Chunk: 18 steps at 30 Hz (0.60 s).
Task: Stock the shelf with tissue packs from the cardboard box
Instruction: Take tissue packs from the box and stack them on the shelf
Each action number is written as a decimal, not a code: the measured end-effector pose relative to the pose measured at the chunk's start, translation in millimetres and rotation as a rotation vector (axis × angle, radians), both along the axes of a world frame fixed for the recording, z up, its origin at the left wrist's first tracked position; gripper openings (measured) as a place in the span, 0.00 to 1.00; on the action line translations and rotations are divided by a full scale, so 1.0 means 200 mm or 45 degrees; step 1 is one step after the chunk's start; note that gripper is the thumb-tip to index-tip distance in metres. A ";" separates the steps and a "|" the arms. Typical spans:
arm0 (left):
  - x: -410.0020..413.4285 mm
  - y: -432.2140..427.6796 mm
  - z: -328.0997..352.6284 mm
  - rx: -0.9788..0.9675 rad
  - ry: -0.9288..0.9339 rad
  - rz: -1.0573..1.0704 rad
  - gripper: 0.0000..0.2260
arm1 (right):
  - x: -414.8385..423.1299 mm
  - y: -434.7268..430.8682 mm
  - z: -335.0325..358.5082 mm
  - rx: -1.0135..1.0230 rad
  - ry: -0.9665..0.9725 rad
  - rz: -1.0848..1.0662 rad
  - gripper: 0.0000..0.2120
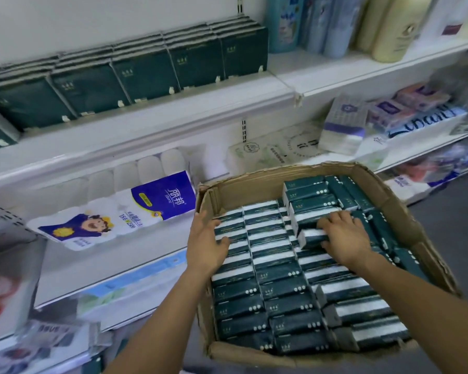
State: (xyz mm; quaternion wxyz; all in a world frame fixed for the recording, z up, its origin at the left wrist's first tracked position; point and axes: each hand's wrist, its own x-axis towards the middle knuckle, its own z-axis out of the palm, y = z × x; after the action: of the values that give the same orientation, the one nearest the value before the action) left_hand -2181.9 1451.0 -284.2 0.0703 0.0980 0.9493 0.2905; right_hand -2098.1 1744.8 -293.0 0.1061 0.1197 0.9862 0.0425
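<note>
Right hand (343, 238) reaches into an open cardboard box (254, 186), fingers curled over the end of one tissue pack (312, 236) and gripping it. This pack sits slightly higher than those around it, toward the far right part of the box. Left hand (207, 238) lies flat with fingers loosely spread, resting on the leftmost column of packs just inside the box's left wall and holding nothing.

The box is brown, worn and torn along its rim, and filled almost to the top with tissue packs (278, 290). Each is a small oblong block wrapped in dark green film, with a pale silvery band along one long side and three small white dots near one end. They lie flat in neat columns running from the box's near edge to its far edge. A second layer is stacked at the far right corner, and some packs along the right wall stand on edge.

Above and behind the box, a white shelf (157, 122) carries shelved packs (143, 74) of the same dark green, standing upright in rows from its left end to the middle. On the shelf below lies a bundle of toilet rolls (114, 214) with a purple label. Bottles (389, 31) stand at the upper right.
</note>
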 end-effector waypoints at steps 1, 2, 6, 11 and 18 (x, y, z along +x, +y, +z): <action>0.00 0.00 0.00 0.006 -0.015 -0.003 0.20 | 0.00 0.01 0.00 -0.084 0.031 -0.004 0.16; 0.00 0.00 0.01 0.015 -0.034 -0.007 0.20 | 0.00 0.02 0.01 -0.223 0.087 -0.034 0.13; -0.02 -0.03 0.06 0.051 -0.125 -0.007 0.19 | -0.06 -0.05 0.16 -1.066 0.206 -0.256 0.02; -0.03 -0.08 0.17 0.153 -0.130 0.005 0.15 | -0.12 -0.21 0.38 -1.383 0.265 -0.296 0.09; -0.06 -0.21 0.42 0.485 -0.037 -0.023 0.12 | -0.21 -0.47 0.62 -1.507 0.331 -0.198 0.11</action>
State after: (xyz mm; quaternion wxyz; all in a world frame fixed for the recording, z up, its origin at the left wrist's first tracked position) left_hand -2194.8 1408.6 -199.5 0.0669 0.1140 0.8751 0.4656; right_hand -2139.3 1651.3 -168.4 0.0362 0.1164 0.8358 -0.5354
